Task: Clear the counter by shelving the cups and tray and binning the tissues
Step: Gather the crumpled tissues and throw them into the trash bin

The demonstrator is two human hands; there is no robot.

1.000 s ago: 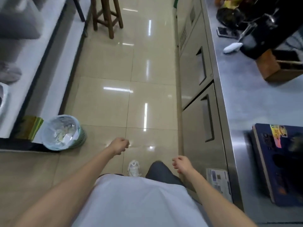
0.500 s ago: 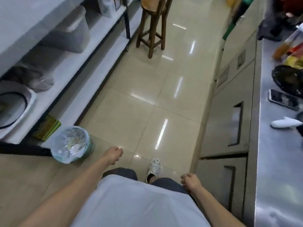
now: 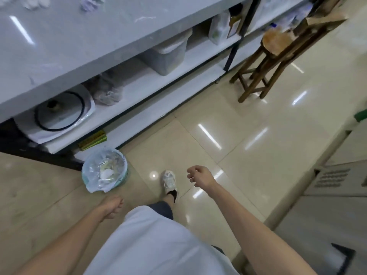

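A small round bin (image 3: pixel 105 170) lined with a clear plastic bag stands on the floor by the foot of the shelving; white tissue and scraps lie inside. Crumpled white tissues (image 3: pixel 89 3) lie blurred on the white counter top (image 3: pixel 65 42) at the upper left. My left hand (image 3: pixel 112 207) hangs low, just below and right of the bin, fingers curled loosely with nothing in them. My right hand (image 3: pixel 200 176) is raised over the floor, fingers apart and empty. No cups or tray are in view.
Under the counter, white shelves (image 3: pixel 139 90) hold a white appliance with a round lid (image 3: pixel 59 114), a bag and a grey lidded container (image 3: pixel 168 56). A wooden stool (image 3: pixel 276 44) stands at the upper right. Steel cabinet fronts (image 3: pixel 333 181) run along the right.
The view has swung left from the steel counter to the white counter and shelves. My right hand has risen and its fingers have spread. My left hand has dropped back near the bin.
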